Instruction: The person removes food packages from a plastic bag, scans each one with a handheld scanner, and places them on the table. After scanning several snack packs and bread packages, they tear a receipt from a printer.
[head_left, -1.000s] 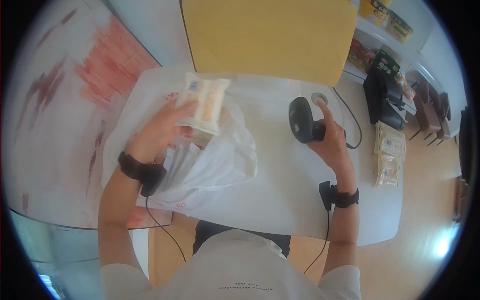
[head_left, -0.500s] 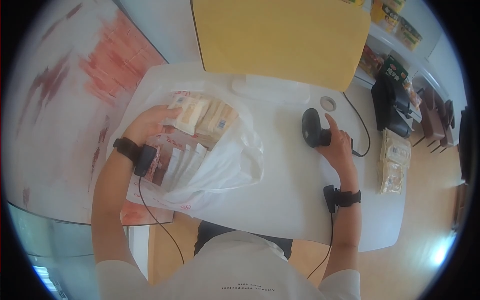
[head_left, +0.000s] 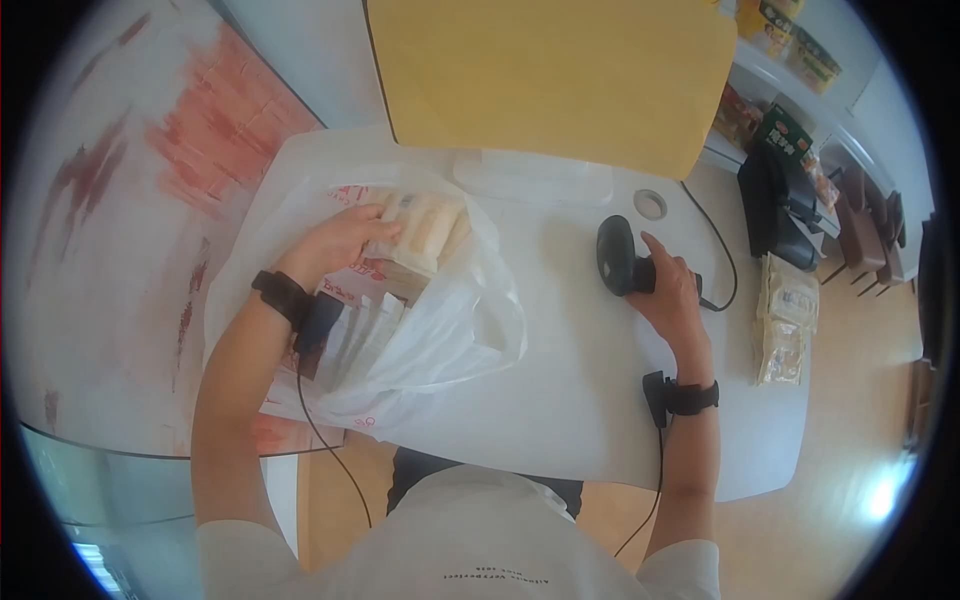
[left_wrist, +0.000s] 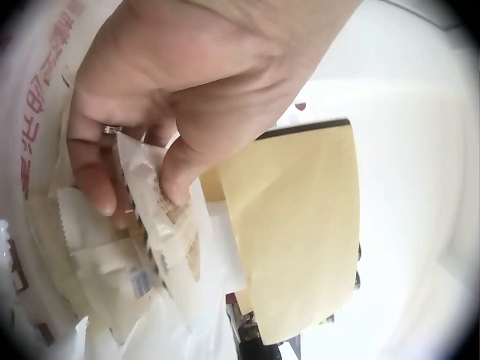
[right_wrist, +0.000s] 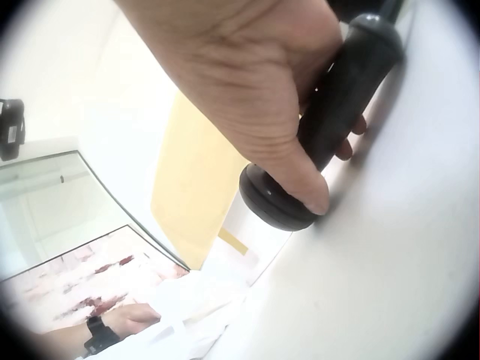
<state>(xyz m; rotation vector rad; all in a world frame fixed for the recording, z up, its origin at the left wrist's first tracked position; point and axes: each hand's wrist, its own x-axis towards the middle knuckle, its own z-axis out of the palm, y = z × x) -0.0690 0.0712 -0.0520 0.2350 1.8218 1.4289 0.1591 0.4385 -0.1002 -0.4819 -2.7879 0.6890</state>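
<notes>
A white plastic bag (head_left: 470, 330) with red print lies open on the table. At its mouth my left hand (head_left: 340, 240) pinches the edge of a clear-wrapped, cream-coloured food packet (head_left: 422, 228). The left wrist view shows my thumb on the front of this packet (left_wrist: 180, 240) and fingers behind it, with another pale packet (left_wrist: 116, 277) alongside. Several slim whitish packets (head_left: 365, 335) stand nearer me in the bag. My right hand (head_left: 672, 295) grips a black handheld barcode scanner (head_left: 615, 255) by its handle, thumb near the head (right_wrist: 277, 199), close over the tabletop.
A yellow panel (head_left: 550, 80) rises at the back on a white base. Right of the scanner are a round ring (head_left: 650, 205) and a black cable (head_left: 735, 265). Two wrapped packets (head_left: 785, 320) lie at the table's right edge beside a black device (head_left: 775, 205). A painted canvas (head_left: 110, 240) stands left.
My left hand has lowered the cream packet from above the bag into its mouth, among the other packets, then shifted slightly right. My right hand still holds the scanner, with little movement.
</notes>
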